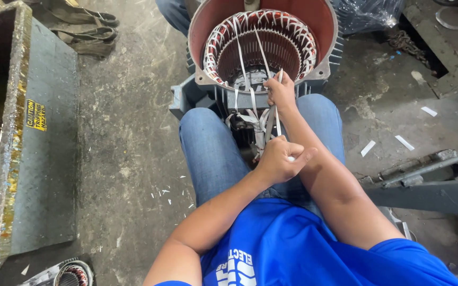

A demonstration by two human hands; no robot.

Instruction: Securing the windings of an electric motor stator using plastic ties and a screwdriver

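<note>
White tape (277, 114) runs taut between both clenched hands, right hand (281, 91) apparently pinching, left hand (278, 160) fisted.

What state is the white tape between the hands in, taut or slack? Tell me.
Taut. The white tape runs in a straight line from the right hand at the motor housing's rim down to the left hand.

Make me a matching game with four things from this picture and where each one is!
Things:
1. motor
2. metal box
3. right hand
4. left hand

Places:
A. far left, on the floor
B. over the lap, pulling a white strip
C. between the knees, open end up
D. at the motor's rim, holding the strip

Pairs: 1-C, 2-A, 3-D, 4-B
</note>
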